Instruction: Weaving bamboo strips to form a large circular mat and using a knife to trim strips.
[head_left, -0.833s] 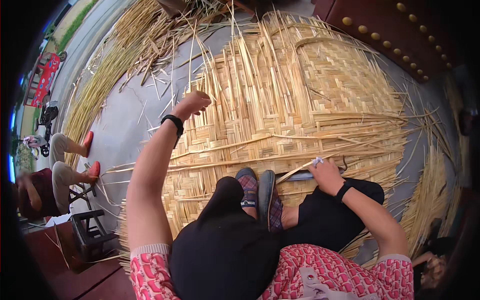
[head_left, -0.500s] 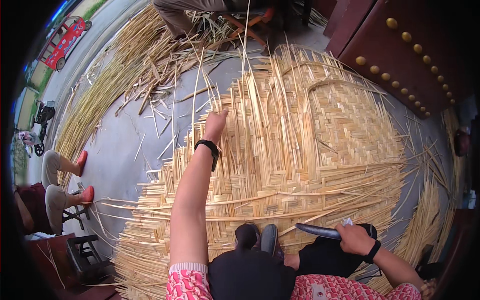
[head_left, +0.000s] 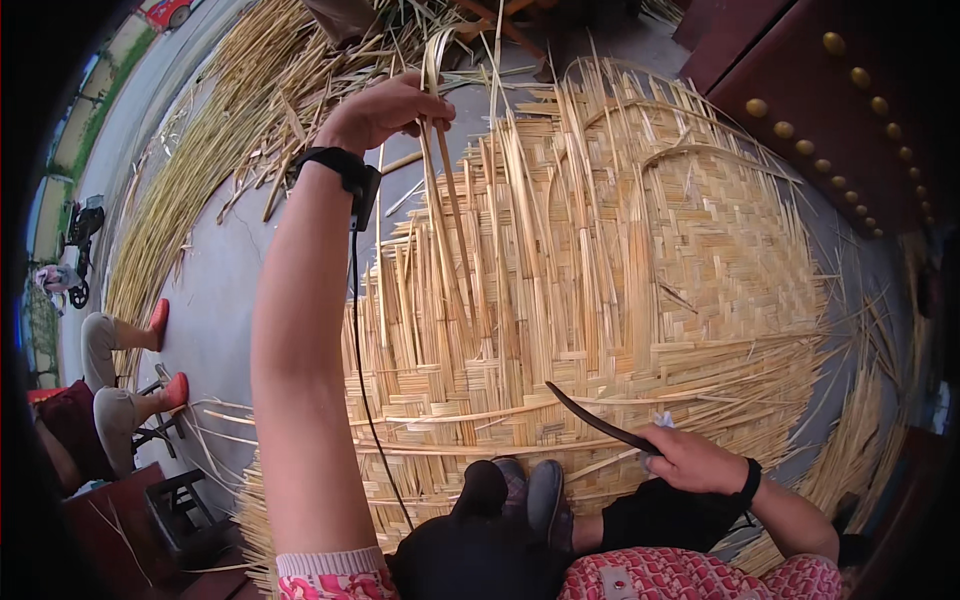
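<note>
A large mat of woven straw-coloured strips (head_left: 720, 230) spreads over the floor before me, tightly plaited at the right, with long loose strips standing up at its left and middle. My left hand (head_left: 385, 112) is raised over the mat's far left edge, its fingers closed round a few long flat strips (head_left: 436, 165) that run down into the weave. In my right hand (head_left: 695, 460), low at the right above my lap, is a dark, slender, curved blade-like tool (head_left: 595, 420) pointing up and left. A bit of white material shows beside that hand.
Long reed stalks (head_left: 165, 240) lie heaped at the far left, and more stalks (head_left: 845, 440) lie at the right. A seated person's legs with red shoes (head_left: 172, 390) are at the left, near a dark stool (head_left: 185, 515). A maroon studded door (head_left: 820, 110) stands far right.
My left hand has risen away from the mat, lifting strips with it. My right hand has shifted slightly left, and the tool's tip has swung upward.
</note>
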